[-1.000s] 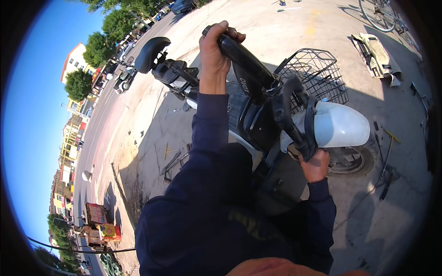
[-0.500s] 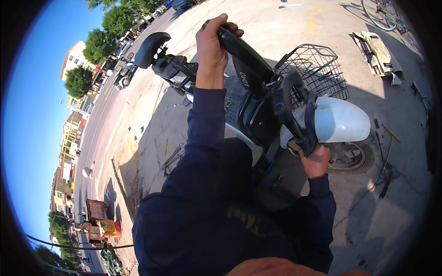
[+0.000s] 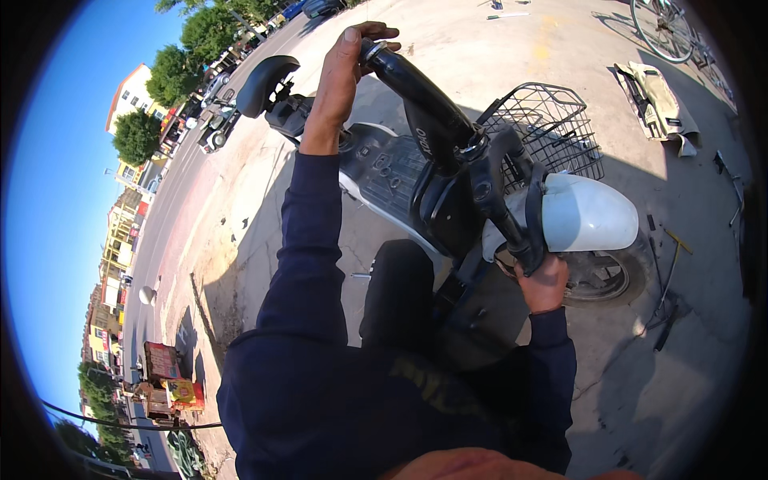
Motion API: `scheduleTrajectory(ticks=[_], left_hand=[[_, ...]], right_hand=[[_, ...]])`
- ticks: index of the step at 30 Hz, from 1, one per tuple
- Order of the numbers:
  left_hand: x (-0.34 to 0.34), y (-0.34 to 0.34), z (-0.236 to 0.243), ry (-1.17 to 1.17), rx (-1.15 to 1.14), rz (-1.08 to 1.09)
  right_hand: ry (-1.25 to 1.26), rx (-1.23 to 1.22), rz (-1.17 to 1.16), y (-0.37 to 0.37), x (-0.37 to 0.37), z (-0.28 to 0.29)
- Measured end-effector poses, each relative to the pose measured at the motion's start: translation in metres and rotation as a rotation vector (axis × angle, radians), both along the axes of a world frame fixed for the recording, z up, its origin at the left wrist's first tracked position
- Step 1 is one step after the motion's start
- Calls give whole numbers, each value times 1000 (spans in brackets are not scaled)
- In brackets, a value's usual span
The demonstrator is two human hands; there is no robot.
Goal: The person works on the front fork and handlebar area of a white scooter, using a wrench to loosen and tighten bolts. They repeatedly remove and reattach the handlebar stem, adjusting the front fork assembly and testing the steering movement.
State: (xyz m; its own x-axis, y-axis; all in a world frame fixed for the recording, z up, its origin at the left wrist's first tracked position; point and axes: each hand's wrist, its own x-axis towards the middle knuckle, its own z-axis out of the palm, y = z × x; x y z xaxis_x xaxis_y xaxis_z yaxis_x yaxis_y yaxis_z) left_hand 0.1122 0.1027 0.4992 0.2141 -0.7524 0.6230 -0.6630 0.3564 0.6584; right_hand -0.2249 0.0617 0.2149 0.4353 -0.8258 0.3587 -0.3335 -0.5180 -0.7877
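A black and white electric scooter [image 3: 388, 164] stands before me. From its front a thick black tube [image 3: 416, 92] slants up and left. My left hand [image 3: 340, 76] is at the top end of this tube, fingers stretched over it and apart, not wrapped round. On the right, my right hand [image 3: 544, 284] is closed round the lower end of a black fork arm [image 3: 506, 220], close to the front wheel [image 3: 596, 276]. A white mudguard [image 3: 596, 212] covers part of the wheel. The seat [image 3: 260, 86] is at the upper left.
Behind the fork sits a black wire basket [image 3: 552, 120]. A yellow-handled tool [image 3: 678, 242] and other tools lie on the ground at right. Farther off are a beige bag [image 3: 660, 104] and a bicycle [image 3: 668, 32]. Red and yellow boxes [image 3: 180, 392] stand at lower left, beside the road.
My left hand has loosened from round the tube's end and moved slightly left, its fingers now stretched out. My right hand keeps its hold on the fork arm.
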Motion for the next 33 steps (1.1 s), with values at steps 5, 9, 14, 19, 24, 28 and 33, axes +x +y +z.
scheduleTrajectory(ticks=[5,9,14,19,24,28,33], left_hand=[[-18,19,70,-818,426,337],[-42,-23,79,-885,906,482],[-48,-22,82,-787,835,572],[4,-16,59,-1596,491,517],[-4,-22,55,-1385,250,395],[-9,-20,55,-1112,219,372],[-20,-14,61,-1045,217,290]], right_hand=[[104,-30,-10,2,5,-14],[27,-22,-38,-1,4,-15],[62,-95,-83,7,15,-16],[106,-8,-16,14,17,-14],[116,74,-13,12,14,-10],[22,53,106,3,9,-21],[59,101,51,6,11,-12]])
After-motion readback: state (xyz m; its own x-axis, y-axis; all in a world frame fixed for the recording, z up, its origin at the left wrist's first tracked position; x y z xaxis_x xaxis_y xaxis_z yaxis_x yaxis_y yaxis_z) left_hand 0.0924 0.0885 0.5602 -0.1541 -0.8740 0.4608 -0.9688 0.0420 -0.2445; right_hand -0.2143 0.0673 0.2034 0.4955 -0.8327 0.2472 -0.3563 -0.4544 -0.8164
